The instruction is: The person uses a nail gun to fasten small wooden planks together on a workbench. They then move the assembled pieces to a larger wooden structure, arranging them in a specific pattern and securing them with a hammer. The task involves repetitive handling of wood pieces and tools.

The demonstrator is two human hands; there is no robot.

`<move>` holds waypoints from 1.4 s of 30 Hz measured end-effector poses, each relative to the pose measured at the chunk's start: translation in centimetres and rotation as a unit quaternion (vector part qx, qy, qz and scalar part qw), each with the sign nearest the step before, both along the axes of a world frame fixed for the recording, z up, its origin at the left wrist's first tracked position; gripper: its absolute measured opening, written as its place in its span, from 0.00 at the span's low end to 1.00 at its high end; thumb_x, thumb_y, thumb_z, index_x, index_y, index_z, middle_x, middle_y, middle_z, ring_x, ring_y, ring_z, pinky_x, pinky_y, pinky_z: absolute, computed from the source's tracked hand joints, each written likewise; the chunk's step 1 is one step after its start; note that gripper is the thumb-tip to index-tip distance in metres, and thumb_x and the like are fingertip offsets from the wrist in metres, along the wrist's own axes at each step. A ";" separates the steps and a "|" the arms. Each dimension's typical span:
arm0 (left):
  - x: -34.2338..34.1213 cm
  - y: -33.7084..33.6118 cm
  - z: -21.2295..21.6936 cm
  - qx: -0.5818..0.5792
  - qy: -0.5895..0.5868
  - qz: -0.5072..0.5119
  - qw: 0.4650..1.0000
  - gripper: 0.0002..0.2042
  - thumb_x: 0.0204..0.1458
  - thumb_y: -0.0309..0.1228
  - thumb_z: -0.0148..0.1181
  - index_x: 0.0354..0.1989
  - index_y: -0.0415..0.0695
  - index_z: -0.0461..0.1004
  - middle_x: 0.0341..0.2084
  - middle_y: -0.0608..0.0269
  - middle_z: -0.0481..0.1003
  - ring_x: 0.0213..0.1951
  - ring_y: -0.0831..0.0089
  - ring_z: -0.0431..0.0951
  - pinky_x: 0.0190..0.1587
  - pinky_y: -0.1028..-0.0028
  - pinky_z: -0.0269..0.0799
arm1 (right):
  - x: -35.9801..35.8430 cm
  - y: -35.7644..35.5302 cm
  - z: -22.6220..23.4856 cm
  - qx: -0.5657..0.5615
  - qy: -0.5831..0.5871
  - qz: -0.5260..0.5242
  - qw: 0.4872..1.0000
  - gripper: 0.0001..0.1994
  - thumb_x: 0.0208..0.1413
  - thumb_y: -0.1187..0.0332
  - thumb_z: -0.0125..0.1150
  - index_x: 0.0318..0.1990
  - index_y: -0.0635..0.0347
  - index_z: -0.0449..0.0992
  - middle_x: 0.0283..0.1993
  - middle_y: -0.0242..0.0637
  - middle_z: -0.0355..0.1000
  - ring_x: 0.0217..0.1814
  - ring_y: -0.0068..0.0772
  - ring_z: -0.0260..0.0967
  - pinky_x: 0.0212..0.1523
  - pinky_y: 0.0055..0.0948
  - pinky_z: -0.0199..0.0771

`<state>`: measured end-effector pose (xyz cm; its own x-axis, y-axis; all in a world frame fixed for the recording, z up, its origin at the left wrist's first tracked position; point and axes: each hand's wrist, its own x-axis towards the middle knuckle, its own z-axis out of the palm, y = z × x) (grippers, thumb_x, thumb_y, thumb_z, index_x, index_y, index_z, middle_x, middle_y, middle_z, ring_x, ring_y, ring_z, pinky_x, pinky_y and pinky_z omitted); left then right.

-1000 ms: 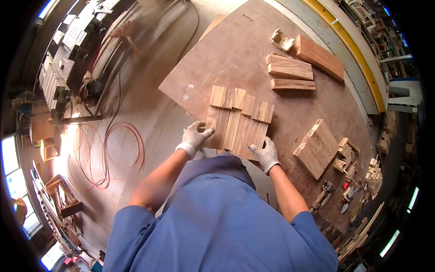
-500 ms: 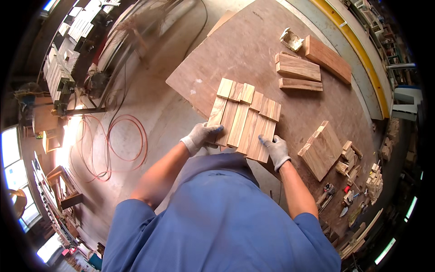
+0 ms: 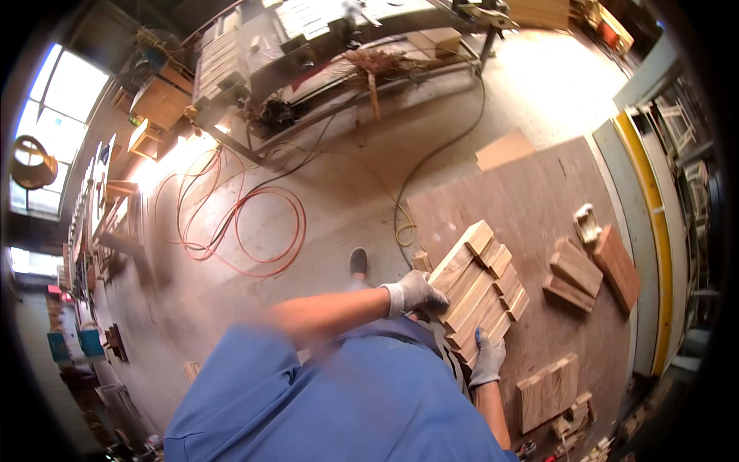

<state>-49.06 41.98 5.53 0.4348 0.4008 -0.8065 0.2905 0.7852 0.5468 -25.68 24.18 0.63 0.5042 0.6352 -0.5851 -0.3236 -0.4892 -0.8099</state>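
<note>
2 hands (image 3: pixel 419 294) (image 3: pixel 488 360) on wooden strips (image 3: pixel 476 296)

Streaky tan-and-brown grain on the wood blocks (image 3: pixel 479 296), whitish-grey gloves (image 3: pixel 416 292), blue shirt (image 3: pixel 339 393), orange-red hose (image 3: pixel 303 223), yellow rail (image 3: pixel 661 269).

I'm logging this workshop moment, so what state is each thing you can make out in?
Left hand: gloved, closed on the boards
Right hand: gloved, closed on the boards
Boards: side by side, ends stepped unevenly, held up
Reddish block: lying on the table
Wooden panel: lying on the table
Orange hose: loosely looped on the floor
</note>
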 end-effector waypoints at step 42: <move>-36.0 53.9 11.3 0.248 -0.075 0.478 0.839 0.20 0.53 0.26 0.69 0.54 0.36 0.75 0.42 0.59 0.83 0.41 0.74 0.84 0.49 0.73 0.80 | -33.5 83.1 15.6 0.221 -0.111 0.445 0.860 0.31 0.47 0.66 0.81 0.54 0.71 0.71 0.49 0.44 0.79 0.49 0.30 0.78 0.51 0.32 0.82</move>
